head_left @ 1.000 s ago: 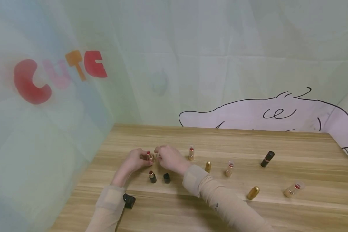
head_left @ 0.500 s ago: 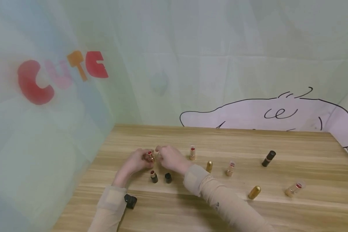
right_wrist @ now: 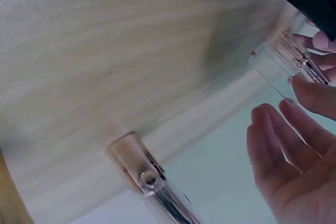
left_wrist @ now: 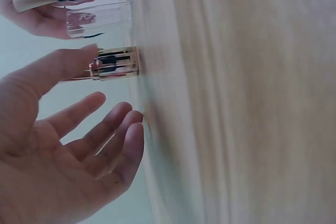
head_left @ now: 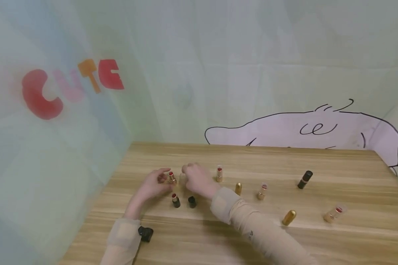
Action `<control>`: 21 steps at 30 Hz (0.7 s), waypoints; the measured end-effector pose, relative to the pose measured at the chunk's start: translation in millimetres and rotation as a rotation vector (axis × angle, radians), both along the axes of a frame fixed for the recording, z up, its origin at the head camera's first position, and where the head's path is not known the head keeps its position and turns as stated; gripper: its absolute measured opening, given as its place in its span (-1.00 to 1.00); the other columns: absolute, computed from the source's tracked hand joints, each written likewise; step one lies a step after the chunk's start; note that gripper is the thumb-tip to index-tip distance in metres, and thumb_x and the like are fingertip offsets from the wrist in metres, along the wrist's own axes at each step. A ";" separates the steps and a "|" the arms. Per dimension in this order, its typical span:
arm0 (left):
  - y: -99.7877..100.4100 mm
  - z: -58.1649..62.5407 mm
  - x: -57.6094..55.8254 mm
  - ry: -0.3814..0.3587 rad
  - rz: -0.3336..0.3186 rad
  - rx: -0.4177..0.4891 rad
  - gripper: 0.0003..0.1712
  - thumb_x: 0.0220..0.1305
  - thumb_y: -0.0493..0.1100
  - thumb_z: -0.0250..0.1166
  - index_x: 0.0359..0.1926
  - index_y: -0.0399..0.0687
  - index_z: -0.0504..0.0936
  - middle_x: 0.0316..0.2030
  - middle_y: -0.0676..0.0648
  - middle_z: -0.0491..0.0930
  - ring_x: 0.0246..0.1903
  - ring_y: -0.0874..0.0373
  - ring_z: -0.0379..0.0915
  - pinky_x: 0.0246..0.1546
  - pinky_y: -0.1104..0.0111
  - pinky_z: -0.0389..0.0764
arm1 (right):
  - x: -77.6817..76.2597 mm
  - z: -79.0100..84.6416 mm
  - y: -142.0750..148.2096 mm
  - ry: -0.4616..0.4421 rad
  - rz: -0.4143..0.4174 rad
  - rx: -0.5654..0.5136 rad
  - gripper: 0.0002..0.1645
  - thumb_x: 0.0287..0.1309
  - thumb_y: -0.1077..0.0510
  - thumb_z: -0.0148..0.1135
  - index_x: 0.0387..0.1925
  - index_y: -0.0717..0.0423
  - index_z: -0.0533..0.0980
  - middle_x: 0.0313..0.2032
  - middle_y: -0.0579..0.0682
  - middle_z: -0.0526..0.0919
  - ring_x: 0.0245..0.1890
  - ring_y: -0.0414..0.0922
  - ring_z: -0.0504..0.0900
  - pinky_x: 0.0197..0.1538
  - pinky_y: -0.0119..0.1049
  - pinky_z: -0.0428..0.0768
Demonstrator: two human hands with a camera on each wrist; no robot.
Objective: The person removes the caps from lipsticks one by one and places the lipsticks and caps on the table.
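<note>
Around lipstick [head_left: 171, 177], left hand [head_left: 153, 184] — spread wider

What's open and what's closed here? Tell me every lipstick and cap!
Red lipstick by the left hand: open, upright
Clear cap at the right hand: off
Black lipstick nearby: open, upright
Small black cap: off
Three clear-capped lipsticks: closed
Two gold lipsticks: closed
Black-capped lipstick: closed

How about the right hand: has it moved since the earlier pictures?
Yes, slightly right in the head view: the right hand is nearer the upright gold lipstick tube with a clear plastic cap.
</note>
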State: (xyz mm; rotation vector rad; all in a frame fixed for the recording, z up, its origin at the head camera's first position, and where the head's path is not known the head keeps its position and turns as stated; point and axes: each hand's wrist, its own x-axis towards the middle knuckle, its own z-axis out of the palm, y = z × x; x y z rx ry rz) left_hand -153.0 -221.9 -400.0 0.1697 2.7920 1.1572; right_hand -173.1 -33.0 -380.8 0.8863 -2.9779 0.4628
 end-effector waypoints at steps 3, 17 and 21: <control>1.0 3.4 3.3 -0.005 0.013 -0.014 -0.19 0.10 -0.14 0.40 0.35 -0.24 0.29 0.13 -0.39 0.45 0.15 -0.29 0.38 0.17 -0.11 0.41 | 1.3 3.4 2.2 0.045 -0.012 0.045 -0.70 -0.01 0.20 0.31 -0.15 0.09 0.61 -0.21 0.00 0.68 -0.24 -0.08 0.61 -0.25 -0.30 0.57; 22.0 25.3 13.4 0.117 0.006 -0.048 -0.14 0.13 0.00 0.39 0.40 -0.07 0.24 0.35 -0.25 0.29 0.37 -0.25 0.14 0.28 -0.17 0.25 | -0.3 20.6 28.9 0.075 -0.063 0.140 -0.55 0.02 0.11 0.32 0.01 0.08 0.57 -0.05 0.03 0.65 0.00 0.02 0.56 0.14 -0.04 0.48; 37.1 37.6 14.4 0.183 -0.023 -0.057 -0.21 0.15 0.03 0.37 0.36 -0.05 0.32 0.33 -0.19 0.34 0.32 -0.18 0.24 0.23 -0.10 0.36 | -2.5 33.8 38.3 0.043 -0.059 0.104 -0.58 0.09 0.12 0.29 0.03 0.08 0.57 0.03 0.06 0.64 0.11 0.07 0.53 0.28 0.05 0.38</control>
